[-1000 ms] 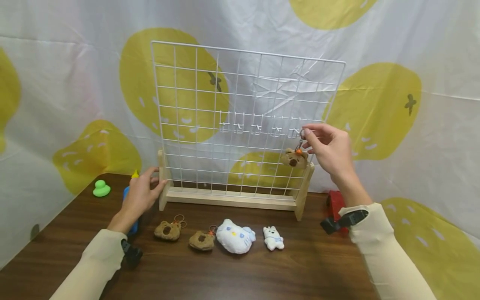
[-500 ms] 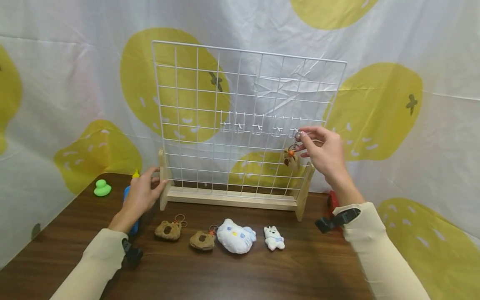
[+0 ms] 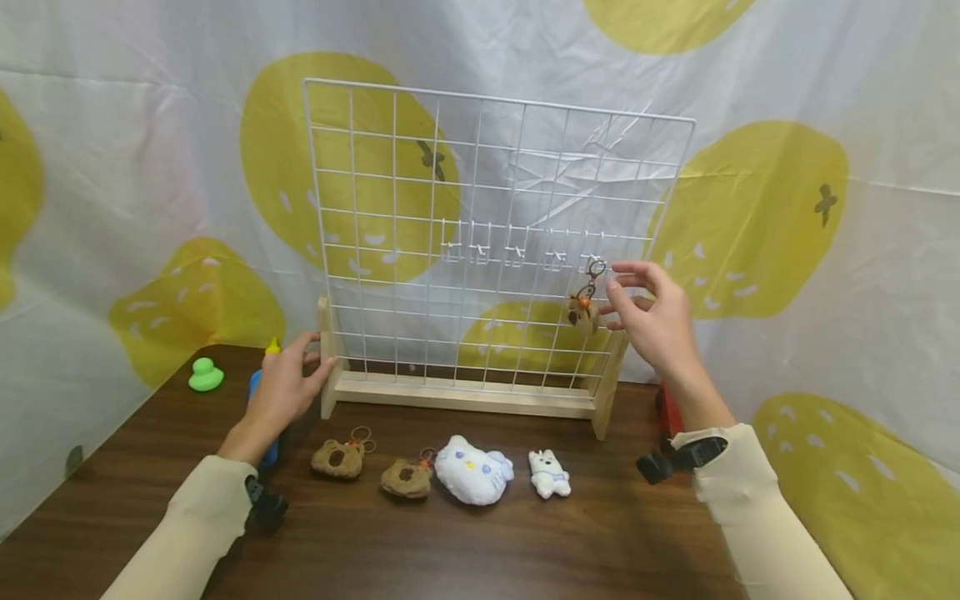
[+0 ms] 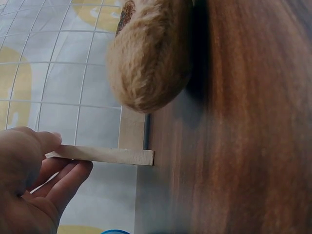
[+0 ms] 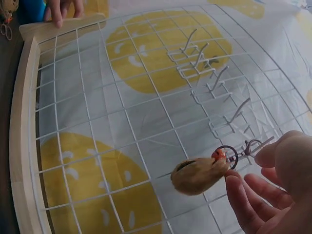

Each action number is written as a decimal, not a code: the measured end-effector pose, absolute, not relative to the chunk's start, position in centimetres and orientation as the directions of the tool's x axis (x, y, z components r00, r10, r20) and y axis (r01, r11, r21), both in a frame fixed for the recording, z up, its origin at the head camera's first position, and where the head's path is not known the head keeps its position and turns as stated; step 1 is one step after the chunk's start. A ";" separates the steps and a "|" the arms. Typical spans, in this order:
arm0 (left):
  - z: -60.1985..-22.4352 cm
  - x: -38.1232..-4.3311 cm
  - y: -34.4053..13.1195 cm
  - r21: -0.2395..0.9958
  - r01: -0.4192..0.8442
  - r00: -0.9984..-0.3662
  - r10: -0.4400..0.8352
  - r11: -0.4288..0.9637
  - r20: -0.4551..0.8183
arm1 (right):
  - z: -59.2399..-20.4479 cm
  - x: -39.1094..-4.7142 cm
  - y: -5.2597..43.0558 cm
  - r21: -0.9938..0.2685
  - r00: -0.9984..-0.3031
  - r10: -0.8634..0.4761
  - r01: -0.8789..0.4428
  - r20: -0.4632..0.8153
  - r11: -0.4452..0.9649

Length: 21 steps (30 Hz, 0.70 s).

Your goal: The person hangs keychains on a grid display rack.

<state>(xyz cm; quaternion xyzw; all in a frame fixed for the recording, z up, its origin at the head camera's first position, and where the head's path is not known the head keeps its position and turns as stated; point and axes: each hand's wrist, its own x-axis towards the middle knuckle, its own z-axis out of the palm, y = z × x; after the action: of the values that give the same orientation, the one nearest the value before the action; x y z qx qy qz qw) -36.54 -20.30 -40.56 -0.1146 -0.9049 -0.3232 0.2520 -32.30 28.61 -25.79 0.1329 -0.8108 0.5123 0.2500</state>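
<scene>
A brown plush bear keychain [image 3: 582, 317] hangs by its metal ring from the rightmost white hook [image 3: 592, 260] on the wire grid rack [image 3: 498, 102]. My right hand [image 3: 654, 321] is just beside it, thumb and fingers spread apart, the ring out of their grasp. The right wrist view has the fingertips very close to the ring [image 5: 228, 157]. At the rack's left end my left hand [image 3: 283, 385] pinches the wooden side post [image 4: 105, 154] between thumb and fingers.
In front of the rack lie two brown bear keychains [image 3: 337, 459] [image 3: 406, 479], a white plush cat head [image 3: 472, 472] and a small white plush bear [image 3: 549, 474]. A green duck [image 3: 205, 375] sits far left. Something red [image 3: 670, 417] is partly hidden behind the right wrist.
The right hand has moved the keychain left to the end hook and let go of its ring, drawing slightly back to the right. The left hand stays on the post.
</scene>
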 end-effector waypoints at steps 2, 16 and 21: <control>-40.5 -36.5 -20.3 0.527 0.368 -0.850 0.047 0.766 0.525 | -26.6 -31.9 28.8 -0.765 -0.842 0.050 -0.461 0.537 0.450; -40.6 -36.6 -20.2 0.518 0.383 -0.833 0.044 0.764 0.551 | -33.9 -30.0 29.2 -0.731 -0.890 -0.101 -0.426 0.445 0.533; -40.6 -36.6 -20.2 0.521 0.382 -0.836 0.045 0.763 0.547 | -36.3 -29.9 29.0 -0.726 -0.919 -0.161 -0.384 0.359 0.570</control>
<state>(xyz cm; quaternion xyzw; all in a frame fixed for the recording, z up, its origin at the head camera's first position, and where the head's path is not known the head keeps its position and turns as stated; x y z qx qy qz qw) -36.57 -20.25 -40.57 -0.1185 -0.9020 -0.3228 0.2609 -29.89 28.95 -36.25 0.1555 -0.8769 0.4366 0.1274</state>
